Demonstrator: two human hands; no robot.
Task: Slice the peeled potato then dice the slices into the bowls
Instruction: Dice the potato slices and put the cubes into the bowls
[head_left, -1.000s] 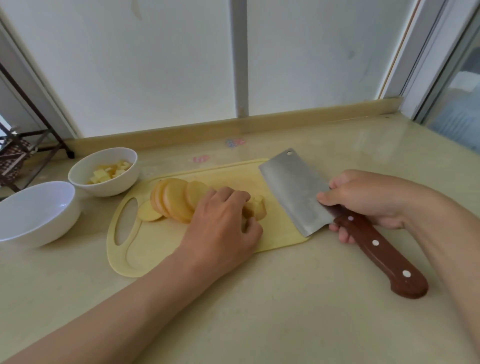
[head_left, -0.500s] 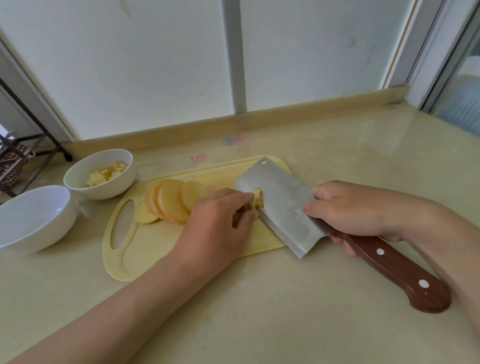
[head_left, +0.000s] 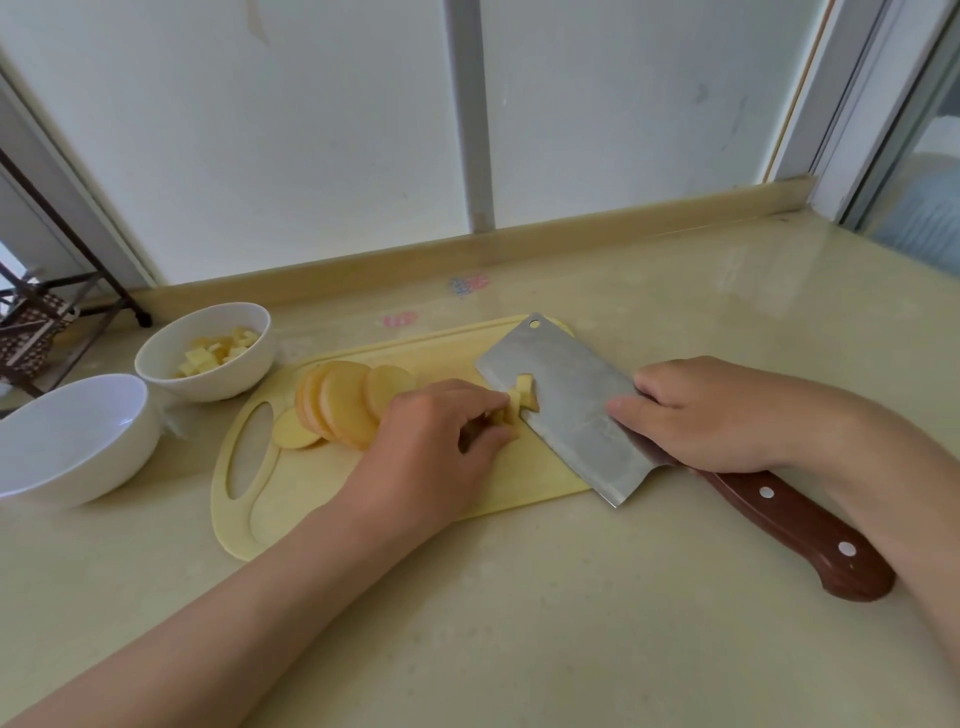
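The dice (head_left: 524, 397) lie on the board (head_left: 291, 512), some on the flat cleaver (head_left: 566, 415) blade. Our left hand (head_left: 431, 447) curls its fingers round them. Our right hand (head_left: 711, 415) grips the cleaver at the blade's heel. We press all dice aboard and level the blade before lifting toward the bowl (head_left: 208, 387).

Two bowls (head_left: 208, 387) (head_left: 78, 441), two hands (head_left: 431, 447) (head_left: 717, 410), one cleaver (head_left: 571, 410)

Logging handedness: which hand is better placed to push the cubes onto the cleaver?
Probably the left hand: it holds the cubes at the cleaver, while the right hand is busy gripping it.
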